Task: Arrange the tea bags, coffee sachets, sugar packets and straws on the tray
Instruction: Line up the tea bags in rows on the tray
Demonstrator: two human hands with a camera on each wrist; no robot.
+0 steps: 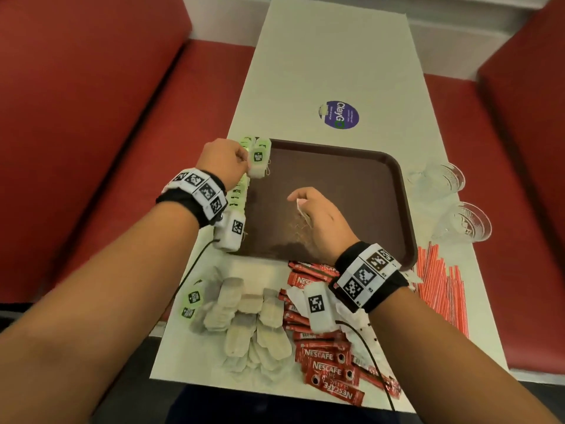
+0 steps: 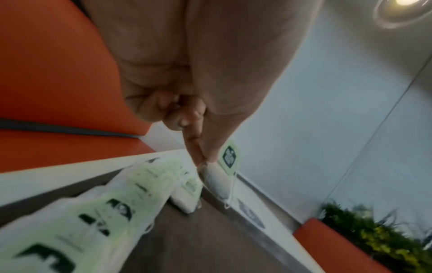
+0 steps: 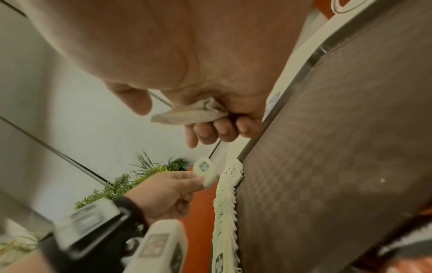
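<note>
From the head camera, the left hand (image 1: 224,159) pinches a tea bag (image 1: 256,163) over the brown tray's (image 1: 394,191) far left corner, above a row of tea bags (image 1: 240,191) along the left rim. The left wrist camera shows thumb and forefinger (image 2: 195,146) closed on that bag's top. From the right wrist camera, the right hand (image 3: 210,92) has fingers curled around another tea bag (image 3: 189,115) above the tray.

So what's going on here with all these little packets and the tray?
A person is sorting drink supplies onto a brown tray. Their left hand pinches a green-tagged tea bag at the far end of a row of tea bags lined along the tray's left edge. Their right hand holds another tea bag above the tray's middle. More loose tea bags, red coffee sachets and red-striped straws wait on the table.
</note>
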